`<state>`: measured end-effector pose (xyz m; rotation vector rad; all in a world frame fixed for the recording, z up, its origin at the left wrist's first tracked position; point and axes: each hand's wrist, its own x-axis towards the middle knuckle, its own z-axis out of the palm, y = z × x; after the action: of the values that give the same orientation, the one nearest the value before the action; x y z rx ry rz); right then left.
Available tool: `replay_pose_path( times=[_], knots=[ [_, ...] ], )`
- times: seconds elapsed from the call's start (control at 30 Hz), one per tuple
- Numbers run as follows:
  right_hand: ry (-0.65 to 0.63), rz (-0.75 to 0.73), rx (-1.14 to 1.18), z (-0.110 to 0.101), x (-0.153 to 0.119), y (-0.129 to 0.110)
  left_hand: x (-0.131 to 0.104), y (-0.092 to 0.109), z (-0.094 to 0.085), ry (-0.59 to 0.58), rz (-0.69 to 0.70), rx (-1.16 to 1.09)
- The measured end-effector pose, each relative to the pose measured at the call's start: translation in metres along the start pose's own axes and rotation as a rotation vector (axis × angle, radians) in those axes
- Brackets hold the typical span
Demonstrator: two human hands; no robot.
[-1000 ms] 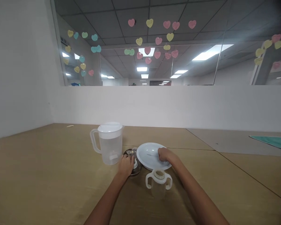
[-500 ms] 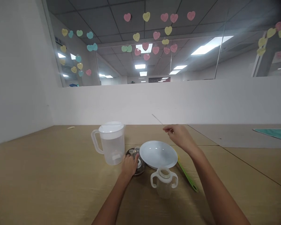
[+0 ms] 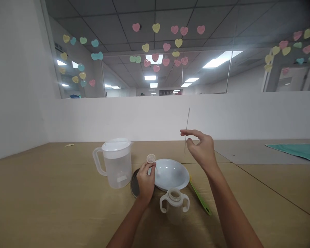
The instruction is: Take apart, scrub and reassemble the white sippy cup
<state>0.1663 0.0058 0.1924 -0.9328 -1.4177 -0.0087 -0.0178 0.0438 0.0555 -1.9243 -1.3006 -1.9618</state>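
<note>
My left hand (image 3: pixel 146 181) pinches a small round clear part (image 3: pixel 151 158), raised over the left edge of a white bowl (image 3: pixel 172 174). Beneath that hand lies a dark round dish (image 3: pixel 135 184), partly covered. A thin, thread-like stick (image 3: pixel 187 120) stands nearly upright at the fingers of my right hand (image 3: pixel 201 148), which is raised behind the bowl's right side with thumb and forefinger curved around it. In front of the bowl is a translucent cup with two white handles (image 3: pixel 174 205), its top open.
A lidded translucent pitcher (image 3: pixel 118 167) stands left of the dark dish. A green-handled brush (image 3: pixel 201 199) lies right of the bowl. Further back are a teal cloth (image 3: pixel 298 151) at right and a small pale scrap (image 3: pixel 69 145) at left. A white wall borders the table.
My left hand has lifted the round clear part from the dark dish. The thin stick has swung from slanted to nearly upright, and my right hand's fingers have spread. The view has shifted slightly.
</note>
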Motion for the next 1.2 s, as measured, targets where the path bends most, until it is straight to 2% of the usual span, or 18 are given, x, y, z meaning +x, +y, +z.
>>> replay_pose_path(
  times=[0.17,0.37,0.5,0.63,0.73,0.93,1.2],
  knots=[
    [-0.102,-0.075,0.067,0.006,-0.004,-0.011,-0.019,-0.002,0.013,-0.134,0.067,-0.074],
    [-0.094,-0.014,0.118,0.021,-0.016,-0.025,-0.036,-0.009,0.021,-0.315,-0.074,-0.07],
    [-0.191,0.068,0.105,0.028,-0.025,-0.028,-0.042,-0.012,0.022,-0.394,-0.101,-0.167],
    [-0.325,0.153,0.049,0.036,-0.031,-0.026,-0.044,-0.011,0.022,-0.371,-0.056,-0.206],
    [-0.408,0.16,-0.034,0.041,-0.033,-0.024,-0.044,-0.007,0.021,-0.338,-0.096,-0.203],
    [-0.397,0.08,-0.269,0.05,-0.035,-0.022,-0.044,-0.003,0.02,-0.315,-0.11,-0.255],
    [-0.458,-0.022,-0.564,0.056,-0.034,-0.016,-0.047,-0.007,0.023,-0.323,-0.052,-0.163]
  ],
)
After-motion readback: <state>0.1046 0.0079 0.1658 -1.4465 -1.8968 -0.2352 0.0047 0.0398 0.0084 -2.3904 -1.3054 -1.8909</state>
